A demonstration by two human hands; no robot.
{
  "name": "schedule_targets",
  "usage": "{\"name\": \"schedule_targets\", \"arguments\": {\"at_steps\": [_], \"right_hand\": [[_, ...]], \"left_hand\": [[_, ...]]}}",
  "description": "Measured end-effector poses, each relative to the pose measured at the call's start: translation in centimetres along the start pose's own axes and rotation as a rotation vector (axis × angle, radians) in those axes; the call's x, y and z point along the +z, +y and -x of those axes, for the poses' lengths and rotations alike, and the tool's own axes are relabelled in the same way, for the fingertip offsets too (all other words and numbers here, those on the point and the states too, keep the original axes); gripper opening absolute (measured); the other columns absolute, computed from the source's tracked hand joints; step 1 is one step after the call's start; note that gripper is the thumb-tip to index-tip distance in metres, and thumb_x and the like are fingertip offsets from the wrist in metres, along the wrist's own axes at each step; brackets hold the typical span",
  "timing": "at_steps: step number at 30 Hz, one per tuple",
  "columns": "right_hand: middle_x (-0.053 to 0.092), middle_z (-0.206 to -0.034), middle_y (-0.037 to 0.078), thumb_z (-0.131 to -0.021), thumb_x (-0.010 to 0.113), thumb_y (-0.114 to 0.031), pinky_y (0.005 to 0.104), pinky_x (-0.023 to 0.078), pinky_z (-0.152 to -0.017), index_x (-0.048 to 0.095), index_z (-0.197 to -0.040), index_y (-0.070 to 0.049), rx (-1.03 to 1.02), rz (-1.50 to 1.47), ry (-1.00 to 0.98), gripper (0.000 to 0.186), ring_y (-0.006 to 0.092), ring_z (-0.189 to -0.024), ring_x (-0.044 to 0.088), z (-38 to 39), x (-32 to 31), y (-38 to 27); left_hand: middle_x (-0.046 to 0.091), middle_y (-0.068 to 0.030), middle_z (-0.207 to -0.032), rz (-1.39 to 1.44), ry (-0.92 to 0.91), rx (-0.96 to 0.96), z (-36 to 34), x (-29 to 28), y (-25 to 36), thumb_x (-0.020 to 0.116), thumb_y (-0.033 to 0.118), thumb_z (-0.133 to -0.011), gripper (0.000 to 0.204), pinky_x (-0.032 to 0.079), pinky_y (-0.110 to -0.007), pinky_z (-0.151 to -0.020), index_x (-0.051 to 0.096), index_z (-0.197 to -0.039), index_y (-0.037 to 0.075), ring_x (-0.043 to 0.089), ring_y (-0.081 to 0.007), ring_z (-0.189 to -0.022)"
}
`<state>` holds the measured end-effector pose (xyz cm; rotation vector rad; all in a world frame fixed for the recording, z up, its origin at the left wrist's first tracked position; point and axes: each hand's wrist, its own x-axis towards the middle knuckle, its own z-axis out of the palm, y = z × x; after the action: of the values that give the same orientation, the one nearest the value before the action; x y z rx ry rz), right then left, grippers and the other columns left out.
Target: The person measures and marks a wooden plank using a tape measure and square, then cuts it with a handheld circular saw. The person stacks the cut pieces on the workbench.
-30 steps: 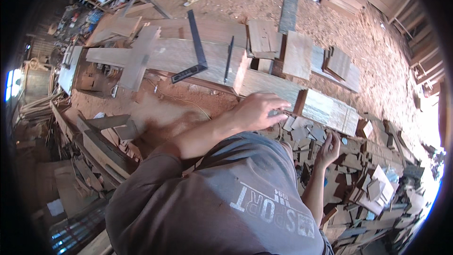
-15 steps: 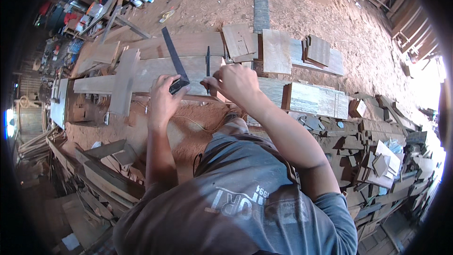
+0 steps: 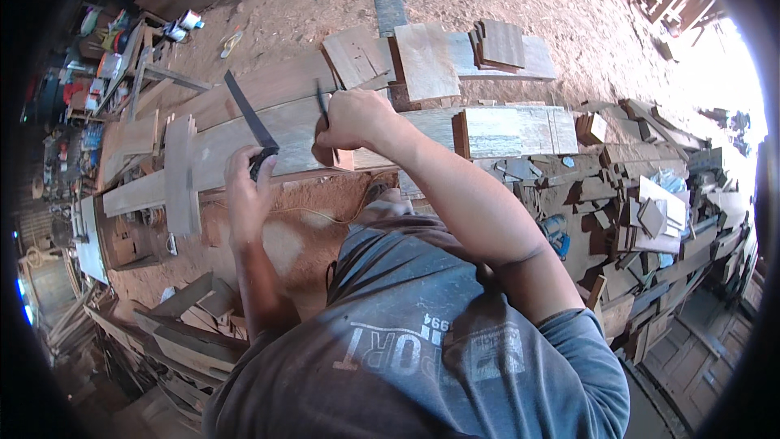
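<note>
My left hand (image 3: 248,187) is closed on the stock of a black try square (image 3: 250,118), whose long dark blade points up and left across a pale board (image 3: 292,126). My right hand (image 3: 357,118) is closed just to the right, over the same board. A thin dark stick (image 3: 322,100) juts from its fingers toward the far side; its exact kind does not show. Below the right fingers, a small light wood piece (image 3: 343,161) sits at the board's near edge, partly covered by the hand.
Stacked short boards (image 3: 426,61) lie beyond the right hand, and another stack (image 3: 516,132) stands to the right. A narrow board (image 3: 182,175) crosses the bench at left. Wood offcuts (image 3: 650,211) pile up at right. A yellow sandal (image 3: 231,44) lies on the dirt floor.
The view has shifted, so the bench sits farther left. My left hand still holds the try square; the dark stick in my right hand now leans more and is more covered by the fingers.
</note>
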<state>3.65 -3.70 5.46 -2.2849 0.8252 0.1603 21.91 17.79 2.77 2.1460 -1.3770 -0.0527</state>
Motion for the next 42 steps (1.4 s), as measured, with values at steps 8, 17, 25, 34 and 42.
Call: {"name": "schedule_targets", "arguments": {"at_steps": [8,17,25,34,42], "right_hand": [[0.077,-0.088,0.009,-0.107,0.069,-0.012,0.0274,0.057,-0.061,0.069,-0.111,-0.002,-0.058,-1.116,0.217,0.011,0.0135,-0.071,0.072,10.5,4.2,9.0],[0.073,-0.128,0.024,-0.117,0.055,-0.04,0.0367,0.065,-0.081,0.053,-0.142,0.003,0.116,-1.581,1.316,0.05,0.0237,-0.098,0.076,24.1,8.0,15.9],[0.075,-0.094,0.017,-0.113,0.064,-0.03,0.0352,0.065,-0.073,0.062,-0.108,-0.002,0.377,-1.672,1.211,0.029,0.0235,-0.078,0.075,24.3,10.1,19.1],[0.075,-0.091,0.015,-0.116,0.058,-0.025,0.0336,0.063,-0.07,0.062,-0.106,-0.005,0.372,-1.694,1.044,0.023,0.0202,-0.074,0.074,21.7,11.2,19.6],[0.075,-0.094,0.013,-0.116,0.057,-0.034,0.0336,0.061,-0.078,0.067,-0.117,0.001,0.33,-1.431,1.088,0.036,0.019,-0.082,0.073,22.8,10.0,17.7]], "left_hand": [[0.073,-0.0042,-0.108,0.823,0.105,-0.132,-2.1,3.0,5.9,0.047,0.038,-0.121,0.036,0.054,-0.025,-0.073,0.064,-0.123,0.007,0.062,-0.0071,-0.084],[0.063,-0.0034,-0.089,1.045,-0.317,-0.143,1.9,13.0,18.0,0.055,0.021,-0.118,0.033,0.053,-0.026,-0.054,0.05,-0.149,0.009,0.061,-0.0065,-0.065],[0.067,-0.0148,-0.098,0.176,-0.278,0.369,1.5,15.5,16.0,0.074,0.024,-0.106,0.033,0.058,-0.048,-0.09,0.057,-0.127,0.005,0.071,-0.0281,-0.1],[0.078,-0.0228,-0.098,0.392,-0.774,0.32,-1.0,18.2,20.7,0.064,0.035,-0.109,0.033,0.058,-0.054,-0.081,0.073,-0.114,0.003,0.076,-0.0442,-0.092],[0.078,-0.0209,-0.096,0.451,-0.658,0.294,-2.1,14.4,20.7,0.071,0.03,-0.108,0.029,0.058,-0.044,-0.079,0.077,-0.112,0.003,0.076,-0.0355,-0.088]]}}
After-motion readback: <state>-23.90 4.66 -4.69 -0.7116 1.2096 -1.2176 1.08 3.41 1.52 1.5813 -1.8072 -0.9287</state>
